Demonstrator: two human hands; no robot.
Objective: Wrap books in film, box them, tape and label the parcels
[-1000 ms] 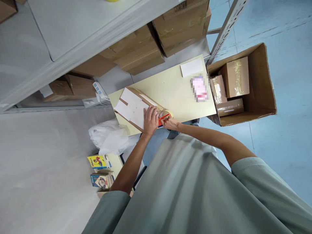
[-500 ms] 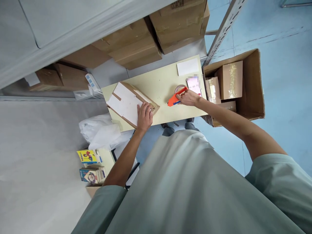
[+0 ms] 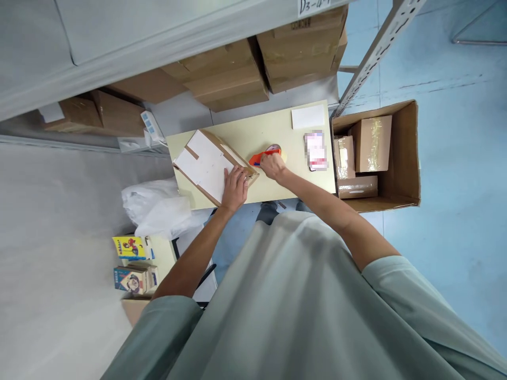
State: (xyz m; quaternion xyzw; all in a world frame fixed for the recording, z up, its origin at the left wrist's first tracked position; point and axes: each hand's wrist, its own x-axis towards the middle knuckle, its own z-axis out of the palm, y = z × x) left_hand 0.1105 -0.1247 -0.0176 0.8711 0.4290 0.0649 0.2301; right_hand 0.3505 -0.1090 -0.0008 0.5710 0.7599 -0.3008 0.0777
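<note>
A cardboard box (image 3: 206,164) with a white top face lies at an angle on the cream table (image 3: 293,184). My left hand (image 3: 235,187) rests on its near right corner, fingers stretched out over the white face and the edge. In my right hand (image 3: 273,166) is an orange tape dispenser (image 3: 257,157) with a roll of tape on it, my fingers wrapped round its handle. The dispenser's front end is close to the box's right edge; whether it touches I cannot tell.
A phone (image 3: 316,151) and a white sheet (image 3: 308,116) lie on the table's right part. Beyond it stands an open carton (image 3: 404,158) holding smaller boxes. Shelves with cartons (image 3: 225,74) run along the far side. Books (image 3: 132,278) and a white plastic bag (image 3: 158,208) are at left.
My right hand has carried the tape dispenser left, from beside the phone to near the box. My left hand has stayed on the box. The view has shifted slightly.
</note>
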